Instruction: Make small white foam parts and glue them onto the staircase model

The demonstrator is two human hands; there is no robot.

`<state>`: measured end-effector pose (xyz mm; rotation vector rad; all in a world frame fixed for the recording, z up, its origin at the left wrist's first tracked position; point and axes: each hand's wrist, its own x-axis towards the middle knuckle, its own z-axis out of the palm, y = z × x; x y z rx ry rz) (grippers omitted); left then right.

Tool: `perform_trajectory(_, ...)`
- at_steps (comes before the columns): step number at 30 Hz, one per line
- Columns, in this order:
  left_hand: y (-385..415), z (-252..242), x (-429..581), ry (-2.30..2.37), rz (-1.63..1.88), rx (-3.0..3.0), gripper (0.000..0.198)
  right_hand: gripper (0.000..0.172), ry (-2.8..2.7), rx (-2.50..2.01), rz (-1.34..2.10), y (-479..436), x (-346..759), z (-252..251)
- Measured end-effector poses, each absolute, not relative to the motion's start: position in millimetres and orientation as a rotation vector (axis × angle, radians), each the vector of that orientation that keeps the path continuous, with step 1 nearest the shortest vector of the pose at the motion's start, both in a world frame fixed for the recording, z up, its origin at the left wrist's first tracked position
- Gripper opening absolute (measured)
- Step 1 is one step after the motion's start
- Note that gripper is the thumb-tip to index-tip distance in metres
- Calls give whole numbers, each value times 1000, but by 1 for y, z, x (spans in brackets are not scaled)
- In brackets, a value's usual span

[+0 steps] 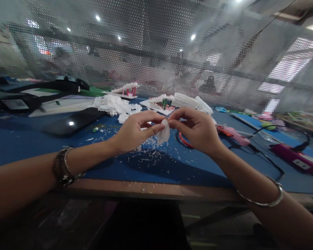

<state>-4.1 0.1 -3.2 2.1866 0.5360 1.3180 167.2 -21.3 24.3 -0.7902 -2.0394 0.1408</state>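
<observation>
A small, thin white piece of tissue paper (pixel 164 133) hangs between my two hands, above the blue tabletop. My left hand (pixel 137 130) pinches its upper left edge between thumb and fingertips. From the other side, my right hand (pixel 197 130) pinches the top of the same piece. Many tiny white shreds (pixel 151 152) lie scattered on the table below. Just behind my left hand is a heap of crumpled white paper (pixel 112 104). The handles of red scissors, or a similar red loop (pixel 184 140), show partly beneath my right hand.
A black phone (pixel 73 123) lies to the left, near a black strapped device (pixel 15 99). Small white models with red (pixel 130 91) and green posts (pixel 165 103) stand behind. On the right are a pink glue gun (pixel 236 135), a cable and a magenta power strip (pixel 297 158).
</observation>
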Motion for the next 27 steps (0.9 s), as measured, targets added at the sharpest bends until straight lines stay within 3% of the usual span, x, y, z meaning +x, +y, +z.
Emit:
perform_trajectory(18, -2, -3, -2, 656, 1370, 2243, 22, 9, -2000, -866, 78, -16, 167, 20)
perform_trajectory(23, -3, -2, -3, 622, 1365, 2236, 19, 7, -1986, -1008, -213, -13, 185, 41)
perform_trajectory(27, -3, -2, -4, 619, 1400, 2385, 15, 20, -1993, -1423, -620, -14, 231, 70)
